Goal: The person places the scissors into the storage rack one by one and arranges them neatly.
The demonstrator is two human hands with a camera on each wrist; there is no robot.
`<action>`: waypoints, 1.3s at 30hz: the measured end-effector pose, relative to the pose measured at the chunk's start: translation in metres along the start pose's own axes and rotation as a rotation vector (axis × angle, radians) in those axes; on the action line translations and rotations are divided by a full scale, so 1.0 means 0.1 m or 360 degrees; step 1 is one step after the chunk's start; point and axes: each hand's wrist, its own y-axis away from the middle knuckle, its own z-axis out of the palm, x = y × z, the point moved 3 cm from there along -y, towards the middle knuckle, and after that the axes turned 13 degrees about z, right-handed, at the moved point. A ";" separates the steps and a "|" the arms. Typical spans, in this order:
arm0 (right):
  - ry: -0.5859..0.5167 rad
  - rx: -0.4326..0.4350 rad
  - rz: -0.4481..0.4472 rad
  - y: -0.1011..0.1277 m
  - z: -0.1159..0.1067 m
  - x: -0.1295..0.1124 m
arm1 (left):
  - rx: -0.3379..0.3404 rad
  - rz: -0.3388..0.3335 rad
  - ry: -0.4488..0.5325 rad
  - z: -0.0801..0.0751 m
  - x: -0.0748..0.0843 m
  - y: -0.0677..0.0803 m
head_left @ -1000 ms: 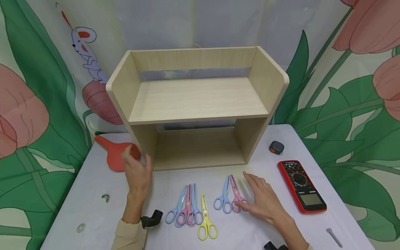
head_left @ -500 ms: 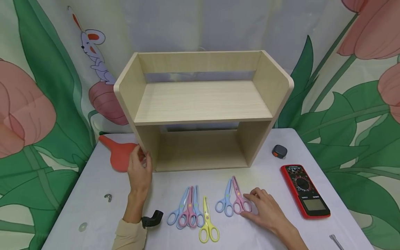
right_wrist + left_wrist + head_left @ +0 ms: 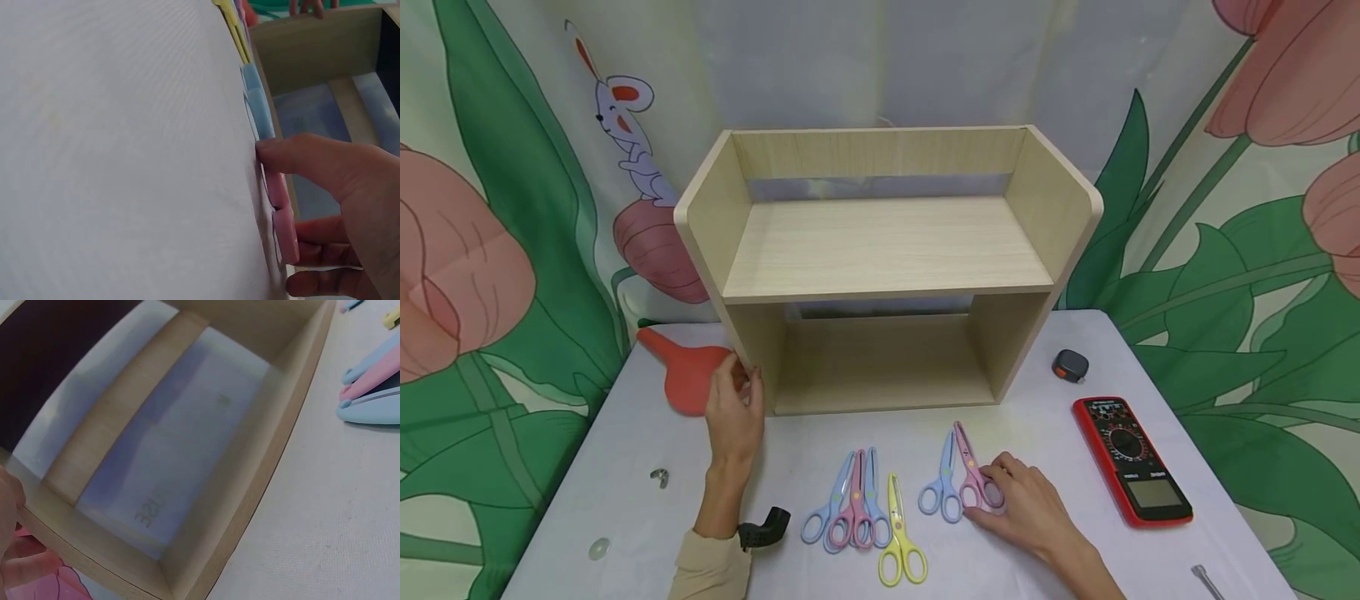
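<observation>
My left hand (image 3: 741, 379) pinches the lower front edge of the left side panel of a pale wooden two-tier shelf (image 3: 880, 242); in the left wrist view its fingers (image 3: 11, 562) lie against the outside of that shelf (image 3: 262, 469). My right hand (image 3: 992, 492) grips the handles of a pink pair of scissors (image 3: 972, 471) that lies flat on the white table (image 3: 1060, 417). In the right wrist view my thumb (image 3: 300, 159) presses the pink scissors (image 3: 284, 234) from above, with my fingers curled beneath.
A blue pair (image 3: 942, 483) lies touching the pink one. To the left lie a bunch of three scissors (image 3: 852, 508) and a yellow pair (image 3: 898, 542). A red multimeter (image 3: 1131, 458) and tape measure (image 3: 1070, 364) are at the right, a red rubber bulb (image 3: 681, 371) at the left.
My right hand went from flat and spread beside the pink scissors to curled round their handles. My left hand moved up to the shelf's side panel and took hold of its edge.
</observation>
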 end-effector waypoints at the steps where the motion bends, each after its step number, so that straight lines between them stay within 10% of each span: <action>1: -0.0017 0.0025 -0.0003 0.00 0.00 0.00 | 0.0002 0.0002 0.0005 0.00 0.00 0.00; 12: -0.0164 0.0234 -0.0065 -0.08 -0.25 -0.15 | 0.0009 0.0007 -0.0021 0.00 0.01 0.02; 28: -0.0425 0.0683 -0.1016 -0.36 -1.00 -0.98 | 0.0015 0.0012 -0.0018 0.00 -0.01 0.04; 39: -0.0461 0.0885 -0.1215 -0.60 -1.55 -1.72 | -0.0005 -0.0010 -0.0027 0.00 -0.01 0.03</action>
